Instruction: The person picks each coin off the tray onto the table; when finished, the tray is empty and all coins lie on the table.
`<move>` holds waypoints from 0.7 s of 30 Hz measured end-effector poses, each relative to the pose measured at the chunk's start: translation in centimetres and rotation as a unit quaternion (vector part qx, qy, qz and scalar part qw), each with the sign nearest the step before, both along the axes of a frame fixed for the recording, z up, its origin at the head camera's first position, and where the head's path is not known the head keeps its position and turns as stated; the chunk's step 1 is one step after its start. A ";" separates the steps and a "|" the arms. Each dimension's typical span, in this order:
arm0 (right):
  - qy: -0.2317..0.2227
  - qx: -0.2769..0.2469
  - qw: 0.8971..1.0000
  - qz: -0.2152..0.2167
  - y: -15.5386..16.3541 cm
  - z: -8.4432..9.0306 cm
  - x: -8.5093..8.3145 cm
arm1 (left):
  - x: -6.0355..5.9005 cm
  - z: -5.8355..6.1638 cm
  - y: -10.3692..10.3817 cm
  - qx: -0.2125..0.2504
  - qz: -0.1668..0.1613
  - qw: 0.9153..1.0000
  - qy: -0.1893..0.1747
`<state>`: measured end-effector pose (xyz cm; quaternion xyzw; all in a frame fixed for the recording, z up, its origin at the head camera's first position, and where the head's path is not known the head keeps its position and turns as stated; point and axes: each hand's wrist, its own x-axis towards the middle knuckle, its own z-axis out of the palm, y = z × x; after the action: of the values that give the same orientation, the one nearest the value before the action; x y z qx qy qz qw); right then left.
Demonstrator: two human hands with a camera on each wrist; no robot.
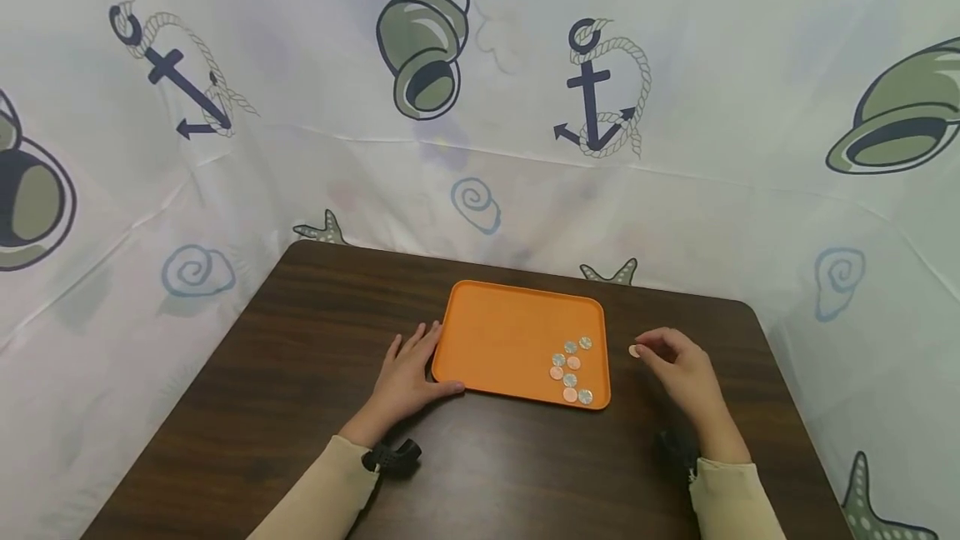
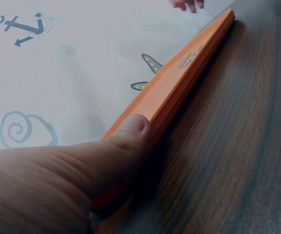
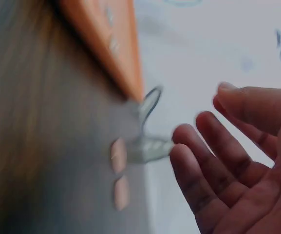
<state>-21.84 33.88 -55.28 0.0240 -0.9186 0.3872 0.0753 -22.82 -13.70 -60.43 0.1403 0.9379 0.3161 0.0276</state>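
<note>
Beige sleeves — black wrist straps.

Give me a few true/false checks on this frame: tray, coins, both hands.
1. The left hand rests against the left edge of the orange tray. True.
2. The coins in the tray lie bunched in its left half. False: they sit in the right half, near the right edge.
3. A coin on the table lies outside the tray, by the right hand. True.
4. The right hand grips the tray's rim. False: it is off the tray, over the table to its right, fingers loosely curled.
5. The tray stands on a dark wooden table. True.
6. The tray is blue. False: it is orange.
</note>
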 end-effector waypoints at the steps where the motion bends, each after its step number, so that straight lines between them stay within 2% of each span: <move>1: 0.006 0.020 1.000 0.012 -0.6 0.4 0.1 | 0.0 0.0 0.0 -0.001 -0.001 1.000 0.000; 4: 0.012 0.051 0.998 0.044 -2.2 1.1 -0.2 | 0.0 -0.1 0.1 -0.001 -0.002 1.000 -0.002; 11: -0.019 0.070 0.993 0.098 -5.1 1.5 -1.9 | -0.1 -0.2 0.0 -0.001 0.003 1.000 -0.001; 16: -0.049 0.078 0.988 0.122 -6.3 0.9 -3.4 | 0.0 -0.1 0.0 -0.003 0.002 1.000 0.000; 21: -0.083 0.124 0.982 0.119 -6.9 -0.1 -4.9 | 0.0 -0.2 0.0 -0.006 0.003 1.000 0.000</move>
<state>-26.73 26.99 -55.37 0.1107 -0.9531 0.2770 -0.0511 -22.84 -13.72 -60.65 0.1373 0.9401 0.3109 0.0274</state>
